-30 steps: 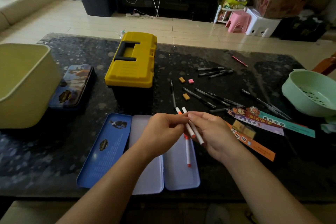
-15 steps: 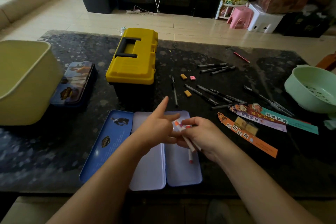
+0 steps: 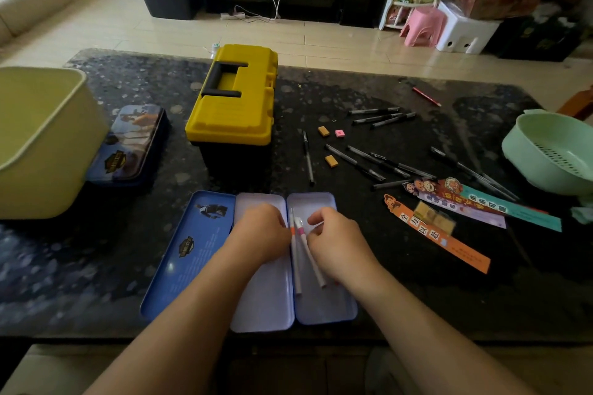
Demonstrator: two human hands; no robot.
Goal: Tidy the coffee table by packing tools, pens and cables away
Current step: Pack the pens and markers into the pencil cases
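Note:
An open blue pencil tin [image 3: 192, 253] lies at the table's near edge, its two pale trays side by side. Two white pens [image 3: 296, 266], one with an orange band and one with a pink band, lie lengthwise in the right tray [image 3: 324, 308]. My left hand [image 3: 260, 234] is over the left tray with curled fingers pinching the orange-banded pen. My right hand [image 3: 337, 240] pinches the pink-banded pen near its cap. Several black pens [image 3: 365, 163] are scattered on the dark table [image 3: 96, 282] beyond the tin.
A closed yellow toolbox [image 3: 237, 99] stands behind the tin. Left of it are a closed blue tin [image 3: 128, 147] and a pale yellow tub [image 3: 41, 138]. A green colander [image 3: 552, 151], paper bookmarks [image 3: 449, 218], small erasers [image 3: 331, 160] and a red pencil [image 3: 426, 96] lie to the right.
Both hands came down from above the table with the white pens, which now lie in the tin's right tray. My left index finger, extended a moment ago, has curled back in.

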